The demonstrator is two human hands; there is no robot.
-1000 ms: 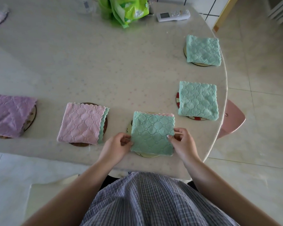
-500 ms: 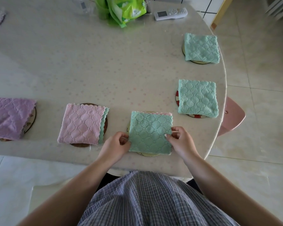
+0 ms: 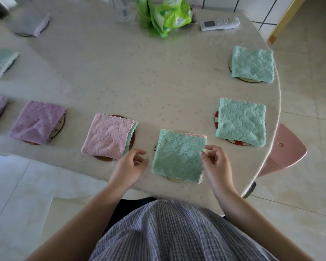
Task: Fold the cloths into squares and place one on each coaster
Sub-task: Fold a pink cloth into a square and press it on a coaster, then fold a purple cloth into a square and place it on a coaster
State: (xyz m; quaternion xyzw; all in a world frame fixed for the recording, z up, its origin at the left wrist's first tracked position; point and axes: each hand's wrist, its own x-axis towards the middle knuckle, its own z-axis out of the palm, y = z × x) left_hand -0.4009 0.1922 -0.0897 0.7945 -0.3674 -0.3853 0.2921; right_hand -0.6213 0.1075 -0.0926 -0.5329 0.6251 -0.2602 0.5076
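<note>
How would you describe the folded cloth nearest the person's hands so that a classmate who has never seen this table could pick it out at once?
Start at the round pale table and go to its near edge, just in front of the person. Between the left hand and right hand lies a green cloth folded square on a coaster. Unlike the other two green cloths to its right, it shows a thin pink scalloped edge along its far side.

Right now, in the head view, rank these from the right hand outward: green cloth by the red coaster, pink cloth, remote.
1. Green cloth on the red-patterned coaster, just beyond the right hand.
2. Pink cloth, across to the left.
3. Remote, far edge.
</note>
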